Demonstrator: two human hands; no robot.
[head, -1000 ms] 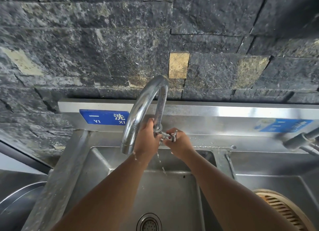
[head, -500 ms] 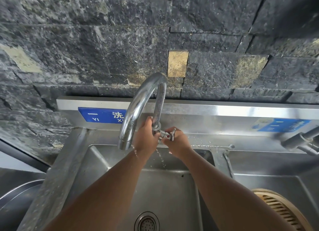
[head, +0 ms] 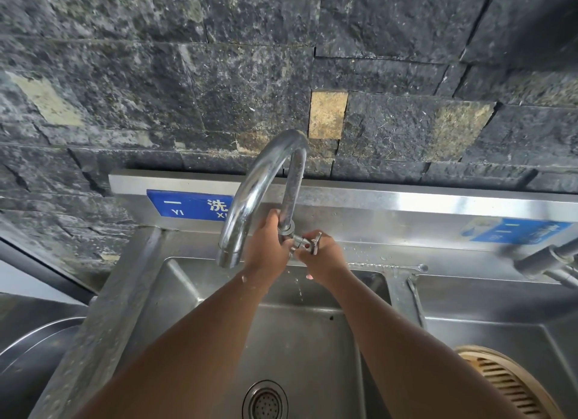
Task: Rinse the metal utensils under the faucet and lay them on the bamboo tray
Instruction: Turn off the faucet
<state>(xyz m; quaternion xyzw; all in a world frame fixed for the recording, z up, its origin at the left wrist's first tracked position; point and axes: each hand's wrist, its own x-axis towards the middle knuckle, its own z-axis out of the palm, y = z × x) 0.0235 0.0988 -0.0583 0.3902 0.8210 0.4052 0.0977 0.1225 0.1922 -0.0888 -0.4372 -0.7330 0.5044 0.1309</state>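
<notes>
As left hand (head: 266, 246) grips its stem, faucet (head: 254, 185) chrome, gooseneck

Head-worn view, forward and down, close over the sink (head: 175, 293).

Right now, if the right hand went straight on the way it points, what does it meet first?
The right hand grips the cross handle, so that comes first; beyond, probably the faucet stem held by the left hand.

The sink's (head: 187, 293) rear is blocked by the faucet (head: 250, 196), left hand (head: 266, 246) and right hand (head: 325, 259); rightward room seems taken by the bamboo tray (head: 506, 384).
</notes>
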